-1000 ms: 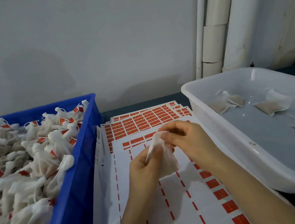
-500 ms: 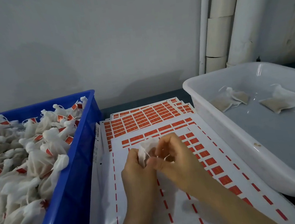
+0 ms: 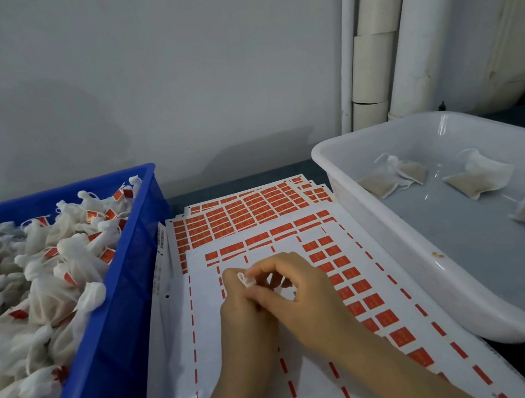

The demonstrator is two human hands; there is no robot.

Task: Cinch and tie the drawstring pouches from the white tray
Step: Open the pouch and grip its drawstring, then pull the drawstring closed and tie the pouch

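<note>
Pouch [image 3: 246, 280]: white gauzy fabric, held over the label sheets between crate and tray; only its crumpled, gathered neck shows, pointing up and away from the person, the body hidden, so its long axis cannot be told
Left hand [image 3: 244, 314]: fingers curled round the pouch's body
Right hand [image 3: 311, 299]: thumb and forefinger pinching the neck
White tray [image 3: 319, 157]: smooth glossy plastic with rounded corners, at right; flat pouches [image 3: 478, 178] lie inside
Blue crate [image 3: 110, 355]: rigid plastic, at left, heaped with bunched pouches [image 3: 68, 247] bearing red tags
Label sheets [image 3: 173, 349]: white paper, rows of red rectangular stickers
</note>
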